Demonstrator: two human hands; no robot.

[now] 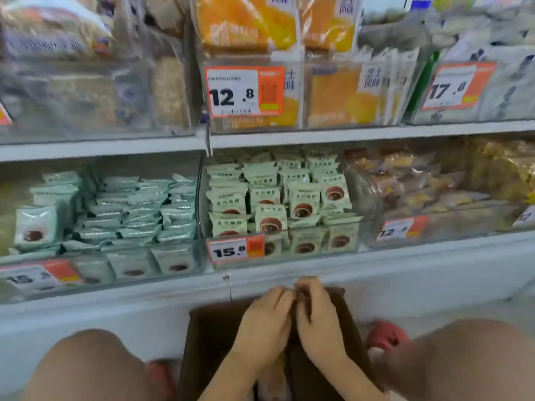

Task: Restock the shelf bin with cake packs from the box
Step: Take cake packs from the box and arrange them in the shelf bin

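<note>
Below the shelf bin [278, 250], left hand [265, 322] and right hand [318, 319] pinch the box [214, 337] flaps; cake packs [270, 219] look light, crinkly, best taken by their edges.

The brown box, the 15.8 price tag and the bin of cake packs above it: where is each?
brown box [215, 337], head view, bare left flap.
15.8 price tag [235, 250], head view, tag's middle.
bin of cake packs [351, 241], head view, clear front wall.
</note>
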